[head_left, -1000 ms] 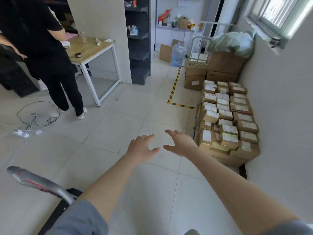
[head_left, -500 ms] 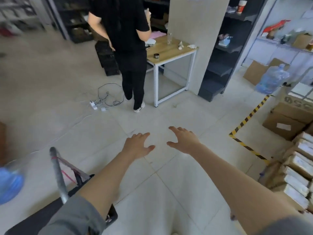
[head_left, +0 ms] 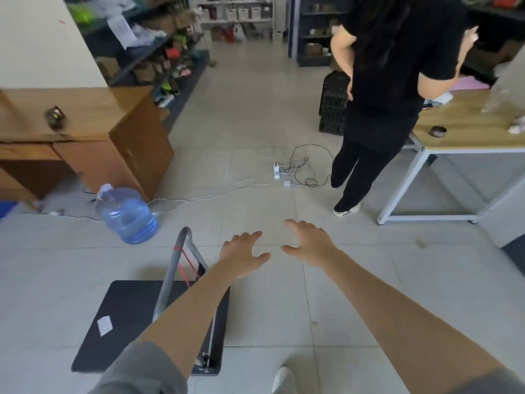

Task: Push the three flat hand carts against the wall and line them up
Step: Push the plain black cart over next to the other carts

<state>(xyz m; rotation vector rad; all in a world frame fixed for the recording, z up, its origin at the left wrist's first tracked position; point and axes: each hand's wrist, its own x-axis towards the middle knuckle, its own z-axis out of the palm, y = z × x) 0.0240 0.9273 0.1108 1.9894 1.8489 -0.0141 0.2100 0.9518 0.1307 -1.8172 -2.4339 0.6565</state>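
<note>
Left hand [head_left: 244, 254] and right hand [head_left: 309, 243]: both stretched forward over pale tiled floor [head_left: 284, 308], fingers loosely spread, grasping nothing, close together but apart. Flat hand cart with black platform and grey tubular handle [head_left: 122, 317]: on floor at lower left, under left forearm, untouched. Blue translucent water jug [head_left: 126, 214] just beyond cart. Person in black clothes [head_left: 392, 81] stands at wood-topped surface on white frame [head_left: 466, 132], far right.

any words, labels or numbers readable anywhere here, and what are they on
No text can be read in this view.
On the hand cart deck, a white sticker: blank or too blurred to tell.
On the left shelves, a paper sheet: blurred.
On the far shelf boxes, labels: too small.
</note>
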